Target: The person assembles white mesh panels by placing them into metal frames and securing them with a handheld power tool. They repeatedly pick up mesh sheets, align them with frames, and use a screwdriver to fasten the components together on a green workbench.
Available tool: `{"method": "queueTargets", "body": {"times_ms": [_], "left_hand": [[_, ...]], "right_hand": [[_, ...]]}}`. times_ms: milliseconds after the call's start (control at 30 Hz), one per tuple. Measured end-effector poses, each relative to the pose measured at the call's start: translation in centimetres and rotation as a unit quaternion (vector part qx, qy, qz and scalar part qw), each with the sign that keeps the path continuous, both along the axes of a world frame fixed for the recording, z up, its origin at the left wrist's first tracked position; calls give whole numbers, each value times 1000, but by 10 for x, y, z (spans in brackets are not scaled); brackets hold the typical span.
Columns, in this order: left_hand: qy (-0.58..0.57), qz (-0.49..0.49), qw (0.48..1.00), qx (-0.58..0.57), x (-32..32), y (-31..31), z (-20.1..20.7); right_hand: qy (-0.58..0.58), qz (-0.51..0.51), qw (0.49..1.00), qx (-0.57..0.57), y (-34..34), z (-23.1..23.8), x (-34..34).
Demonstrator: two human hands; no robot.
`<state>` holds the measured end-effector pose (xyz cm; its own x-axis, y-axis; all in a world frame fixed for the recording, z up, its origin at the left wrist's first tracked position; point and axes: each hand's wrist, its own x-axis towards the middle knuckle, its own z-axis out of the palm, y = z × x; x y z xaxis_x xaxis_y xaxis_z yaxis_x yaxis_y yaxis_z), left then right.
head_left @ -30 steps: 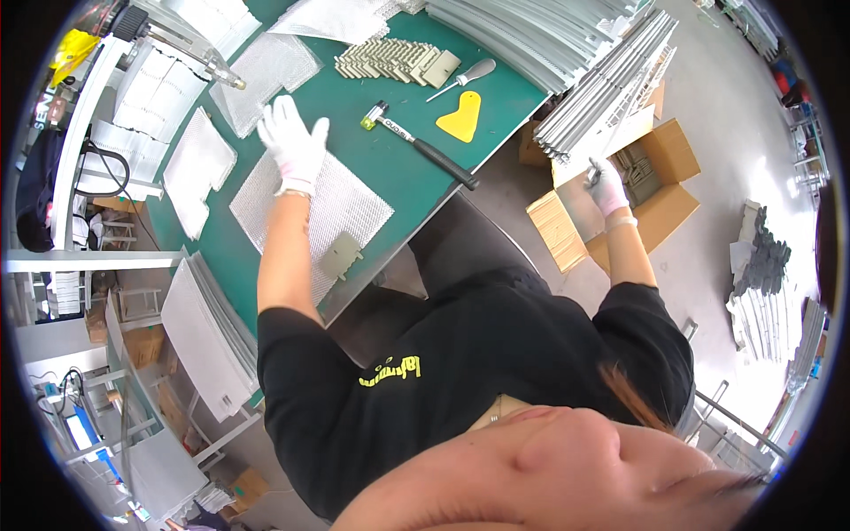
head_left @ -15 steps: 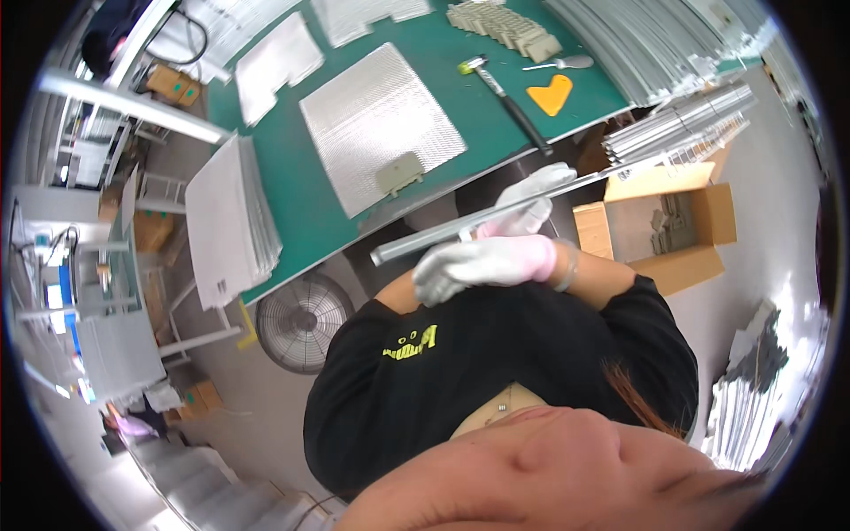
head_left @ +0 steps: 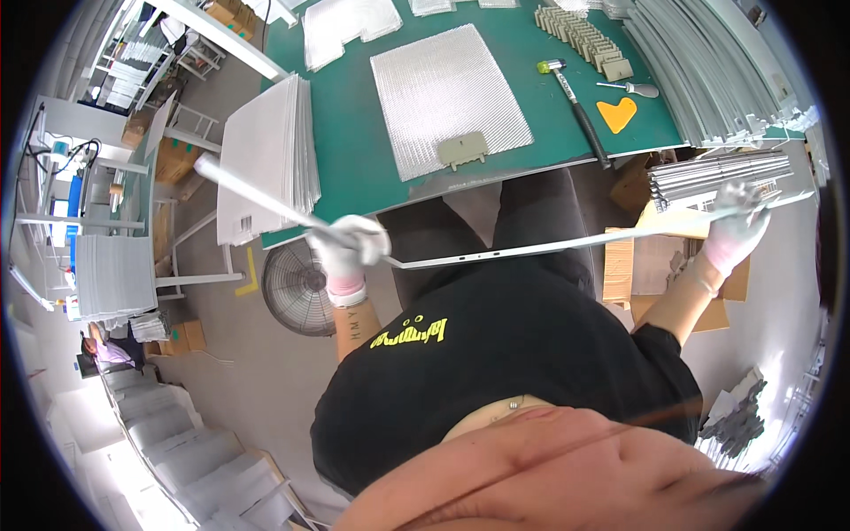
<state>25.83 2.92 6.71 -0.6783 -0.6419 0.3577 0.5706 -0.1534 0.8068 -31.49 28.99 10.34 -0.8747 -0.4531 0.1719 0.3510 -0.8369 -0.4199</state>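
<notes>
A long, thin metal strip spans the space in front of my body, with an angle in it beside my left hand. My left hand, in a white and pink glove, is closed around it near that angle. From there one length slants up to the far left, over the stacked sheets. At the far right my gloved right hand, slightly blurred, grips the other length near its end. A silvery mesh panel lies on the green table. On its near edge rests a beige plastic piece.
A mallet, a screwdriver, a yellow scraper and a row of beige pieces lie on the table. Metal strips fill its right side. An open carton is below; a floor fan stands left.
My hands have moved far apart, the left to the left and the right to the right. The strip, straight before, now shows an angle. The view has shifted.
</notes>
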Motion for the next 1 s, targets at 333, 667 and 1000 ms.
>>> {"method": "queueTargets", "body": {"times_ms": [333,667,1000], "left_hand": [[22,300,953,-25,9,40,-23],[325,517,789,75,29,10,45],[507,89,833,202,24,-6,44]], "right_hand": [[252,57,964,64,-118,71,9],[-73,195,960,-188,-44,51,-52],[-84,238,947,-197,-35,51,-77]]}}
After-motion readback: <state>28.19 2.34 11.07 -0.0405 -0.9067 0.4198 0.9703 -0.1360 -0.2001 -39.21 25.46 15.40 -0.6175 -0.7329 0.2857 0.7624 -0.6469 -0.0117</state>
